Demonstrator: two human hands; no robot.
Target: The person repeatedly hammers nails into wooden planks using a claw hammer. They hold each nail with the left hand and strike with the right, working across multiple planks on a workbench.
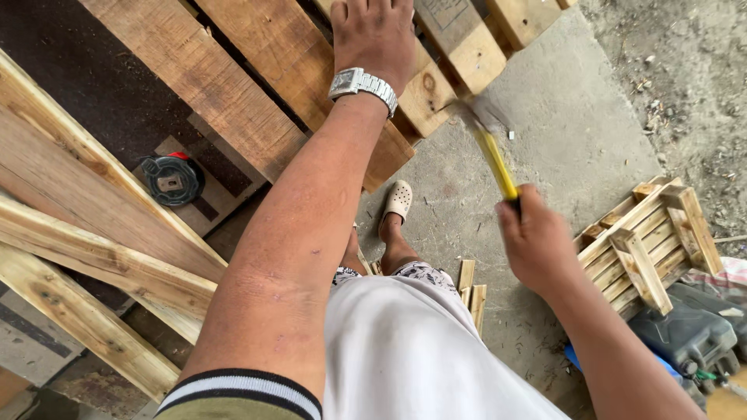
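Hammer (492, 148) — yellow handle, head motion-blurred near pallet (257, 85) board end — gripped in closed right hand (533, 245); left hand (375, 35) pressed flat on pallet, holding nothing.

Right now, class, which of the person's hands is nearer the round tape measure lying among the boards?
Left. The left hand presses the pallet above the tape measure; the right hand, gripping the hammer, is farther off.

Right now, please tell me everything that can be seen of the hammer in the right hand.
The hammer has a yellow shaft with a dark end where the right hand closes around it. Its head is grey and looks like metal, but it is blurred, so its shape cannot be told. The tool slants up and to the left from the hand, its head beside the end of a wooden pallet board, above the concrete floor. Whether the head touches the board cannot be told.
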